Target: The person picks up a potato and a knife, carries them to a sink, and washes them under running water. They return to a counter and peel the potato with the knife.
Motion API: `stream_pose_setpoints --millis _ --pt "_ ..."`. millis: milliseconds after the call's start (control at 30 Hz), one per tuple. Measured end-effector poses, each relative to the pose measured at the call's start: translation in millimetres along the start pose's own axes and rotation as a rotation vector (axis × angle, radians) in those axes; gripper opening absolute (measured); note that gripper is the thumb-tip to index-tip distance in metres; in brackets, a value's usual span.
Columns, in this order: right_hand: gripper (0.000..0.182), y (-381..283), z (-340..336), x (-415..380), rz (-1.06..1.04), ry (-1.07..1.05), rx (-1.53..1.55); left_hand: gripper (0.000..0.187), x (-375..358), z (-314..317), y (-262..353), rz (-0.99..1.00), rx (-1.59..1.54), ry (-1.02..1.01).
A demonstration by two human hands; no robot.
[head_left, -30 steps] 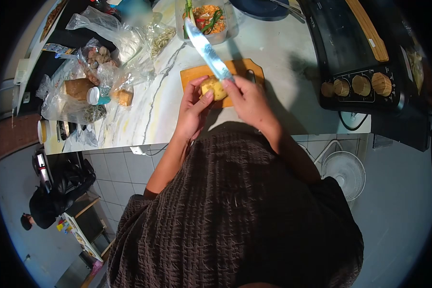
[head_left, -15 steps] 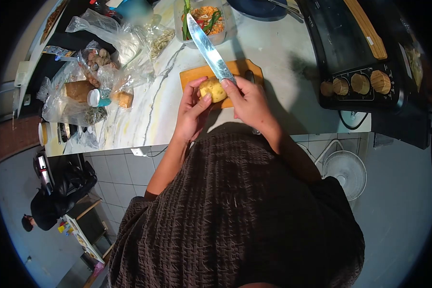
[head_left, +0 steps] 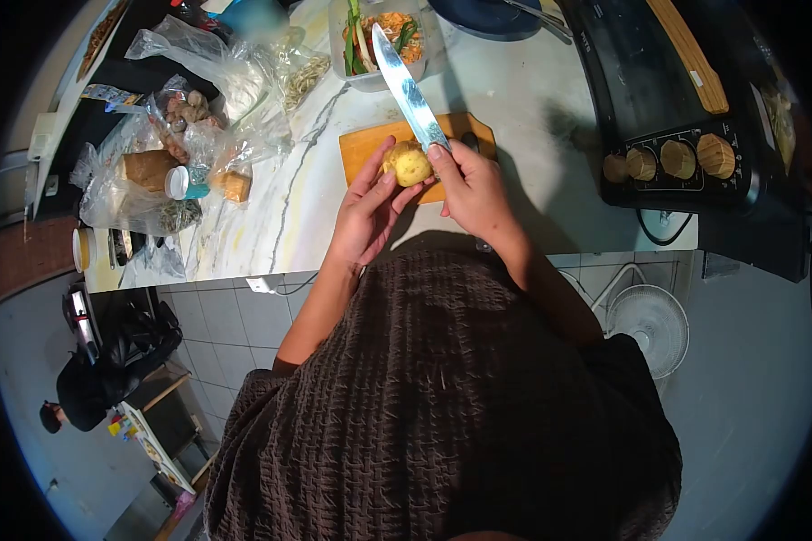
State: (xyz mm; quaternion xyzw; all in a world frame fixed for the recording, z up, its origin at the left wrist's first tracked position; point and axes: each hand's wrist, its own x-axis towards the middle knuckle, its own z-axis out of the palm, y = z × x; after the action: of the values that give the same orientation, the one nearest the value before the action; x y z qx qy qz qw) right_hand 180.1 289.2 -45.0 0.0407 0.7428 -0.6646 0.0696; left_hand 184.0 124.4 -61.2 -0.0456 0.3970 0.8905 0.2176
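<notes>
A partly peeled yellow potato [head_left: 410, 166] is held in my left hand [head_left: 366, 210], over a wooden cutting board [head_left: 361, 155] near the counter's front edge. My right hand [head_left: 479, 192] grips a large knife [head_left: 404, 86], its blade pointing up and away to the left, with the lower part close beside the potato. Most of the knife's handle is hidden by my fingers. Just beyond the blade tip stands a clear plastic container [head_left: 370, 81] of shredded orange food and green stalks.
Plastic bags [head_left: 235, 86] of food and a blue-lidded jar [head_left: 186, 183] lie at left. A dark blue pan [head_left: 487, 18] is at the back, a black oven [head_left: 677, 117] with wooden knobs at right. Another person [head_left: 90, 392] is at lower left.
The knife has shifted slightly right, its tip moving right of where it was. The potato has turned and moved a little right, and my left fingers have shifted beneath it.
</notes>
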Motion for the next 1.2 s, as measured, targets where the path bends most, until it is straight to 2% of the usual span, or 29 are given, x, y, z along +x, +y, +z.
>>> stream_pose_setpoints --millis 133,300,533,633,833,933,1100,1200 --pt "0.028 6.2 -0.5 -0.4 -0.07 0.005 -0.124 0.044 1.6 -2.9 -3.1 0.045 0.01 0.036" --pt "0.029 -8.1 -2.0 -4.6 -0.249 0.012 -0.206 0.042 2.4 -5.1 -5.8 0.046 0.213 0.072" --pt "0.028 -3.5 1.2 -4.4 -0.143 0.004 -0.163 0.048 4.7 -5.3 0.0 0.034 0.122 0.071" --pt "0.028 -5.5 0.7 -4.5 -0.13 0.008 -0.155 0.052 1.5 -5.3 -0.2 0.05 0.167 0.01" --pt "0.029 -9.5 -0.4 -4.0 -0.168 0.007 -0.157 0.045 2.8 -17.0 -5.4 0.077 0.147 0.051" --pt "0.028 -10.3 -1.7 -3.0 -0.137 -0.068 -0.161 0.042 3.3 -15.5 -6.8 0.055 0.105 0.076" --pt "0.027 -7.6 -0.4 -2.6 -0.296 -0.074 -0.22 0.042 1.5 -19.0 -6.2 0.0 0.147 0.122" --pt "0.027 -3.8 1.3 0.3 -0.208 -0.056 -0.237 0.04 3.5 -15.6 -4.7 -0.017 0.147 0.114"
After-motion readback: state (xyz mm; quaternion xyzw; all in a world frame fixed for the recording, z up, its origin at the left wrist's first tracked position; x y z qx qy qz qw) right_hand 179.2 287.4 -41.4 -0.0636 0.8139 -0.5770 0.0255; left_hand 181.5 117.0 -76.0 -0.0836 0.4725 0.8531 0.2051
